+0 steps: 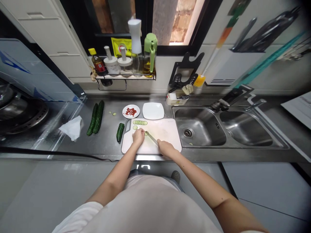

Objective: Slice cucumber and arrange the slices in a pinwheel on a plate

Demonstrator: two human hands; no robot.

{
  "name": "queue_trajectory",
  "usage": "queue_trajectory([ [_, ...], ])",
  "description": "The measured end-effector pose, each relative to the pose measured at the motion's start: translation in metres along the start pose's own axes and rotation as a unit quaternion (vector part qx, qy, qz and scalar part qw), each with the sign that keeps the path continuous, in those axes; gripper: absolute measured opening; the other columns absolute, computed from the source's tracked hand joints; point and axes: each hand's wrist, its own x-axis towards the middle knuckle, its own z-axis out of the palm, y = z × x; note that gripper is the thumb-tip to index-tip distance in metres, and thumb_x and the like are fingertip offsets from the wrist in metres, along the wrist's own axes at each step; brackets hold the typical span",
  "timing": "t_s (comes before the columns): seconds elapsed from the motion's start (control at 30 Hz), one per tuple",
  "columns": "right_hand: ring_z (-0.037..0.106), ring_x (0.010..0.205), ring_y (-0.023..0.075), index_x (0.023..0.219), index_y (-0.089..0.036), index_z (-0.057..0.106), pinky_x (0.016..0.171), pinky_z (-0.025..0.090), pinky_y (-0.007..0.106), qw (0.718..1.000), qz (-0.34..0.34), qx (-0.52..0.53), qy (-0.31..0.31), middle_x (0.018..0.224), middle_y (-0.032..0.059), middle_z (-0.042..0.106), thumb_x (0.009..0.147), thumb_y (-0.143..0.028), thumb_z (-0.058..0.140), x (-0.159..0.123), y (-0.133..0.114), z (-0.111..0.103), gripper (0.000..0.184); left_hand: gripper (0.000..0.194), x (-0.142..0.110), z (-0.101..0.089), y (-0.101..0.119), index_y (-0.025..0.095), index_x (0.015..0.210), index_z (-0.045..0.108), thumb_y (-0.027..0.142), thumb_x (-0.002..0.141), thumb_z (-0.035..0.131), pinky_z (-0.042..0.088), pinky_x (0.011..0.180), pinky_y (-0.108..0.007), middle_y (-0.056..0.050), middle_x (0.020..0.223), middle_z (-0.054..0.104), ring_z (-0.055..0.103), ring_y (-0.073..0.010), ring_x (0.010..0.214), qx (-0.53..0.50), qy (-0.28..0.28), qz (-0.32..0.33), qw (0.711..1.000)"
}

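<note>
My right hand (166, 149) is wrapped round the handle of a kitchen knife (152, 138), its blade pointing up and left over the white cutting board (170, 134). By the blade's tip lies a cucumber slice (146, 133). Just left of it, my left hand (138, 137) is closed with curled fingers on the board; what is under them is hidden. Above that hand are a single cucumber slice (135, 127) and a row of overlapping cucumber slices (140, 122). A cut piece of cucumber (120, 132) rests on the counter beside the board's left edge.
Behind the board stand a plate of chopped red pieces (131, 107) and a white square plate (153, 111). Two whole cucumbers (95, 117) and a crumpled white tissue (73, 128) lie left. The sink (201, 129) is right; a condiment rack (126, 77) hangs behind.
</note>
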Motion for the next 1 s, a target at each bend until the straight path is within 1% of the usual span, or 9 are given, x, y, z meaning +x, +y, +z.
queue_trajectory([
  [0.17,0.064,0.103,0.0278,0.121,-0.013,0.050,0.078,0.047,0.034,1.000,-0.006,-0.015,-0.011,0.108,0.0200,0.066,0.089,-0.010,0.039,-0.002,-0.002,-0.013,0.034,0.016,0.000,0.001,0.000,0.024,0.094,0.063,0.022,0.090,0.047,0.039,0.087,-0.034,-0.005,0.105,0.067,0.059,-0.0215,0.103,0.002,0.002,0.002,1.000],
  [0.3,0.064,0.105,0.0275,0.122,-0.012,0.050,0.078,0.048,0.034,0.998,-0.005,-0.051,-0.023,0.110,0.0207,0.066,0.091,-0.009,0.036,-0.002,-0.003,-0.026,0.034,0.015,0.000,0.001,-0.001,0.023,0.095,0.062,0.024,0.090,0.048,0.039,0.087,-0.034,-0.005,0.105,0.067,0.059,-0.0215,0.103,0.004,0.002,0.006,1.000],
  [0.43,0.064,0.107,0.0271,0.125,-0.012,0.050,0.081,0.049,0.035,0.996,-0.012,-0.081,-0.019,0.112,0.0212,0.066,0.091,-0.006,0.034,-0.002,-0.003,-0.032,0.038,0.015,0.000,0.001,-0.001,0.023,0.095,0.062,0.024,0.090,0.048,0.040,0.086,-0.034,-0.006,0.105,0.067,0.059,-0.0213,0.102,0.007,0.003,0.006,1.000],
  [0.7,0.065,0.104,0.0258,0.122,-0.014,0.053,0.082,0.049,0.036,0.994,-0.012,-0.107,0.022,0.110,0.0201,0.068,0.095,-0.011,0.033,0.003,-0.001,-0.026,0.033,0.016,0.000,0.001,-0.002,0.023,0.095,0.063,0.022,0.090,0.047,0.040,0.086,-0.034,-0.006,0.105,0.067,0.060,-0.0217,0.101,0.010,0.007,0.010,1.000],
  [0.8,0.065,0.103,0.0263,0.122,-0.014,0.053,0.081,0.048,0.035,0.994,-0.016,-0.103,0.027,0.108,0.0199,0.068,0.095,-0.012,0.033,0.003,0.007,-0.023,0.033,0.016,0.000,0.001,-0.002,0.023,0.095,0.063,0.022,0.090,0.048,0.040,0.087,-0.034,-0.006,0.105,0.067,0.060,-0.0214,0.102,0.006,0.005,0.010,1.000],
  [0.87,0.065,0.102,0.0265,0.120,-0.015,0.054,0.080,0.046,0.034,0.996,-0.019,-0.085,0.025,0.107,0.0187,0.068,0.095,-0.015,0.036,0.002,0.016,-0.019,0.031,0.016,0.001,0.001,-0.004,0.023,0.096,0.063,0.023,0.090,0.048,0.040,0.087,-0.033,-0.006,0.105,0.067,0.060,-0.0211,0.102,0.002,0.005,0.013,1.000],
  [0.93,0.064,0.101,0.0264,0.117,-0.016,0.055,0.077,0.044,0.031,0.998,-0.011,-0.045,0.036,0.109,0.0167,0.068,0.096,-0.023,0.038,-0.001,0.026,-0.014,0.028,0.018,0.001,0.002,-0.005,0.023,0.097,0.064,0.022,0.089,0.048,0.041,0.087,-0.033,-0.005,0.105,0.067,0.060,-0.0209,0.102,-0.001,0.007,0.016,1.000],
  [1.0,0.064,0.100,0.0248,0.116,-0.017,0.055,0.075,0.042,0.029,0.998,0.023,0.009,0.051,0.109,0.0151,0.067,0.097,-0.028,0.037,-0.006,0.035,-0.006,0.029,0.020,0.000,0.003,-0.005,0.023,0.101,0.064,0.022,0.089,0.048,0.041,0.088,-0.033,-0.006,0.105,0.067,0.060,-0.0208,0.101,-0.005,0.011,0.018,1.000],
])
